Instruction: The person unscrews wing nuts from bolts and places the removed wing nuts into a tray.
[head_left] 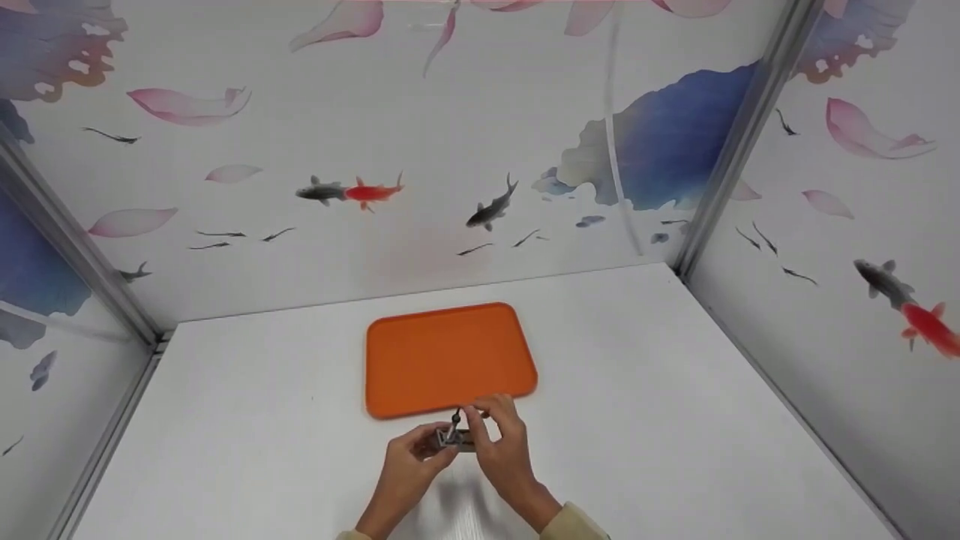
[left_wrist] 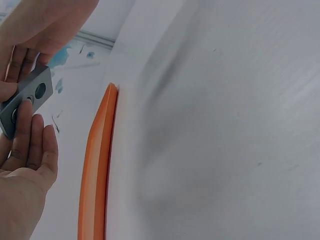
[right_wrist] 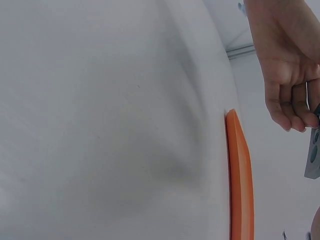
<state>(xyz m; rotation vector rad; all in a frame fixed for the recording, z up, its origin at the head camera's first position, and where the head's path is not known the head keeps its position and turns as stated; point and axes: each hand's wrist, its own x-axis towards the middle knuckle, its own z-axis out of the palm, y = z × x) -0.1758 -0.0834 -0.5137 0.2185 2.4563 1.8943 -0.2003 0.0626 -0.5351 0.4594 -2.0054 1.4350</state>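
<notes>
Just in front of the orange tray (head_left: pixel 450 360), both hands work on a small grey metal block (head_left: pixel 466 442) held above the table. My left hand (head_left: pixel 411 457) grips its left end between thumb and fingers. Over the block a short, slim metal rod with a dark knob (head_left: pixel 455 420) leans slightly. My right hand (head_left: pixel 504 450) pinches this rod near its top with thumb and forefinger. Round holes show in the face of the block (left_wrist: pixel 41 90) in the left wrist view. Seen from the right wrist, the left hand (right_wrist: pixel 290 75) has its fingertips at the block's edge.
The white table (head_left: pixel 637 375) is enclosed by printed panels at the back (head_left: pixel 435 127) and both sides. Metal corner posts (head_left: pixel 739 142) stand where the panels meet. The tray's raised rim (left_wrist: pixel 97 165) lies just beyond the hands.
</notes>
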